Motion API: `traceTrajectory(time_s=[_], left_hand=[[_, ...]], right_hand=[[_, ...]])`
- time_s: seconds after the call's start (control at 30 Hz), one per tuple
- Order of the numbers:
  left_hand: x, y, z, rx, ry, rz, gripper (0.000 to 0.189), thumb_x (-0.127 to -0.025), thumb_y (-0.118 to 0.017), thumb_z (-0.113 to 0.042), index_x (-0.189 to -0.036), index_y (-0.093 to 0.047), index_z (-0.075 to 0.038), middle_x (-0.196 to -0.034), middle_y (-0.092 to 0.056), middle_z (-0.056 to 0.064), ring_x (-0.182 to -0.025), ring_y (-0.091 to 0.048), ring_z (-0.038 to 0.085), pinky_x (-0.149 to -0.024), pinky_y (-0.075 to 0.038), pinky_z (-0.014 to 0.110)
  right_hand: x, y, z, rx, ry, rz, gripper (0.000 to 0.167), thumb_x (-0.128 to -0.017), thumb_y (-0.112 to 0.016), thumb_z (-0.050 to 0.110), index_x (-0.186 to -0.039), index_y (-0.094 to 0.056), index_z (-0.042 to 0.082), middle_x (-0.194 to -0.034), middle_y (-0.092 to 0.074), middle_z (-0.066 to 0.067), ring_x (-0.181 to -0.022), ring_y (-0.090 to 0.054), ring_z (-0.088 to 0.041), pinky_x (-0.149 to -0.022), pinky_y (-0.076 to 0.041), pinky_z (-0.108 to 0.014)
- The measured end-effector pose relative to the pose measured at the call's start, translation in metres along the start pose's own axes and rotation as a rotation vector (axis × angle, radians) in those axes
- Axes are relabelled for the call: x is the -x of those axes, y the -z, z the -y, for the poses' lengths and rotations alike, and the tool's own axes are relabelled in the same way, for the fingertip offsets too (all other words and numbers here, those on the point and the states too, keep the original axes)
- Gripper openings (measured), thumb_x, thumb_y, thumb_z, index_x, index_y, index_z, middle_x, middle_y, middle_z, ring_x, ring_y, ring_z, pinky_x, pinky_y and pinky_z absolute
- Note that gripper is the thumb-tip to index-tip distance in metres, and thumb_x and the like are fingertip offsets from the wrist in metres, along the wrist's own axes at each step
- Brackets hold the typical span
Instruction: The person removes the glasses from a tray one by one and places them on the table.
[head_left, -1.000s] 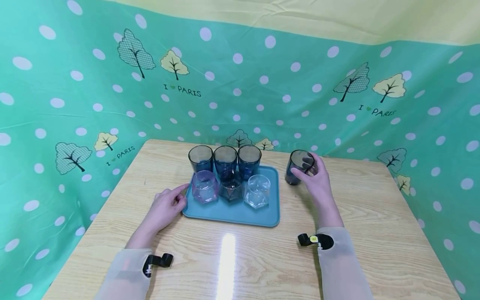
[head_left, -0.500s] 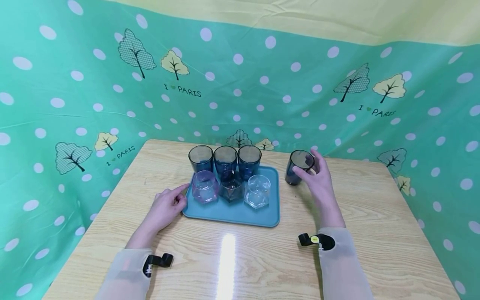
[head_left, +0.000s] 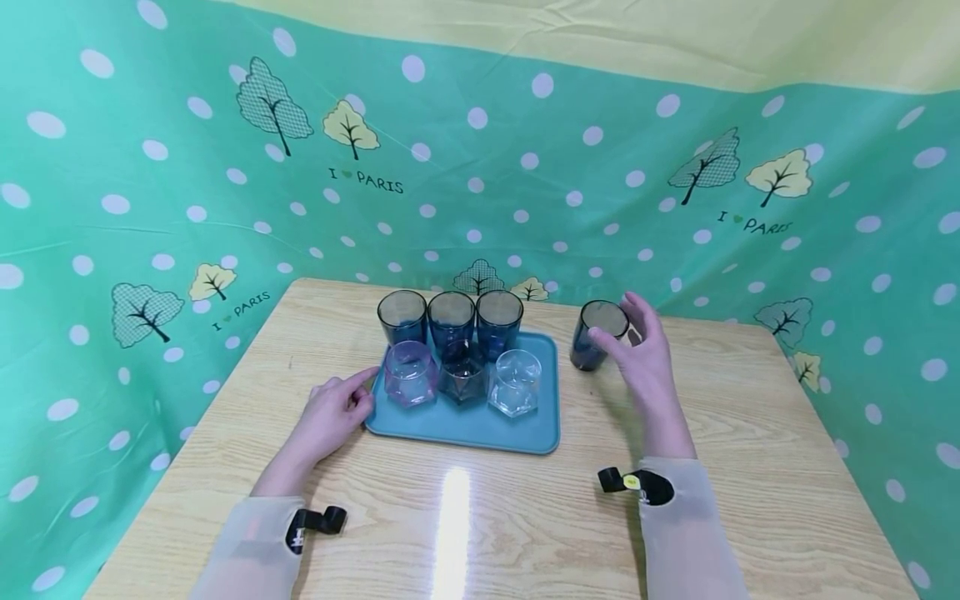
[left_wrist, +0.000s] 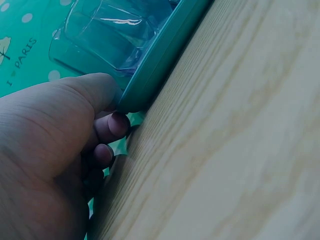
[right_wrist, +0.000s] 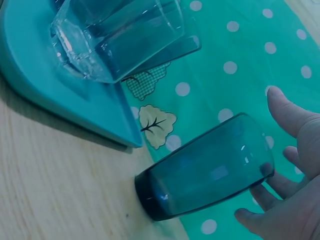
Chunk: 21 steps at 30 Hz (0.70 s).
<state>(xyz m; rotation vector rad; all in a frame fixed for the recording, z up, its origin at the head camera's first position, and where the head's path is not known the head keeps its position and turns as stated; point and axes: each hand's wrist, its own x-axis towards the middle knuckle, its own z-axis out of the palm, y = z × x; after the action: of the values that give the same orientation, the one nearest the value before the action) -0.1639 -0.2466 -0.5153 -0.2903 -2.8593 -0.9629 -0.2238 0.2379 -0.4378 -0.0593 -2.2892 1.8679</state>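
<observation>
The left hand [head_left: 330, 417] holds the left edge of a blue tray [head_left: 465, 433]; in the left wrist view its thumb [left_wrist: 102, 90] meets the rim while other fingers curl below. On the tray's front part stand a purple-tinted glass [head_left: 410, 379], a dark faceted glass [head_left: 462, 379] and a clear faceted glass [head_left: 515, 387]. Tall dark-blue tumblers [head_left: 451, 321] line the back. Right of the tray, another dark-blue tumbler [head_left: 592, 346] stands upright on the table. Around its right side, the right hand [head_left: 645, 350] has fingers spread; the right wrist view shows the thumb apart from the glass.
The light wood table [head_left: 450, 533] extends around the tray. A green dotted cloth [head_left: 525, 208] hangs behind and along both sides. The rear tumblers stand close together, near the faceted glasses.
The right hand's fingers have loosened from the tumbler, and the hand has shifted slightly right. The tumbler stays where it stood. The left hand and tray have not moved.
</observation>
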Motion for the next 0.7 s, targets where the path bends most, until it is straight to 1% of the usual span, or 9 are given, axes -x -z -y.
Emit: traceTrajectory(time_s=[0.13,0.33,0.47,0.53,0.7], left_hand=[[0.0,0.0,0.0,0.001,0.005,0.003,0.047,-0.104,-0.066,-0.008,-0.15,-0.066,-0.002,-0.088,-0.062,-0.006,-0.087,-0.054,0.02,-0.09,-0.034,0.05],[0.001,0.001,-0.001,0.007,0.005,0.001,0.047,-0.104,-0.066,-0.008,-0.151,-0.066,-0.002,-0.088,-0.062,-0.007,-0.087,-0.053,0.02,-0.09,-0.034,0.049],[0.0,0.002,0.0,0.005,0.005,-0.001,0.047,-0.104,-0.066,-0.008,-0.151,-0.066,-0.003,-0.088,-0.062,-0.007,-0.087,-0.053,0.02,-0.09,-0.034,0.05],[0.0,0.002,-0.001,0.005,0.006,0.001,0.048,-0.104,-0.066,-0.008,-0.151,-0.065,-0.003,-0.088,-0.062,-0.007,-0.087,-0.054,0.02,-0.09,-0.034,0.05],[0.0,0.003,-0.001,0.012,0.013,0.008,0.049,-0.104,-0.066,-0.008,-0.152,-0.065,-0.003,-0.088,-0.063,-0.007,-0.087,-0.053,0.019,-0.09,-0.034,0.049]], right_hand=[[0.003,0.0,0.008,0.024,0.013,-0.007,0.091,-0.097,-0.088,0.024,-0.172,-0.037,0.027,-0.174,-0.04,-0.003,-0.163,-0.03,-0.024,-0.132,-0.019,-0.045],[0.007,-0.003,0.021,0.03,0.042,-0.002,0.09,-0.097,-0.089,0.028,-0.171,-0.039,0.029,-0.172,-0.042,-0.002,-0.164,-0.028,-0.023,-0.132,-0.019,-0.042],[0.011,-0.007,0.031,0.02,0.08,-0.002,0.088,-0.096,-0.089,0.026,-0.17,-0.041,0.027,-0.17,-0.045,-0.002,-0.165,-0.027,-0.02,-0.132,-0.018,-0.042],[0.013,-0.01,0.037,0.032,0.106,-0.011,0.086,-0.096,-0.09,0.026,-0.169,-0.044,0.025,-0.169,-0.047,-0.002,-0.164,-0.028,-0.017,-0.132,-0.018,-0.04],[0.016,-0.019,0.049,0.033,0.175,-0.009,0.082,-0.095,-0.09,0.02,-0.166,-0.048,0.018,-0.166,-0.05,-0.002,-0.161,-0.034,-0.015,-0.131,-0.021,-0.034]])
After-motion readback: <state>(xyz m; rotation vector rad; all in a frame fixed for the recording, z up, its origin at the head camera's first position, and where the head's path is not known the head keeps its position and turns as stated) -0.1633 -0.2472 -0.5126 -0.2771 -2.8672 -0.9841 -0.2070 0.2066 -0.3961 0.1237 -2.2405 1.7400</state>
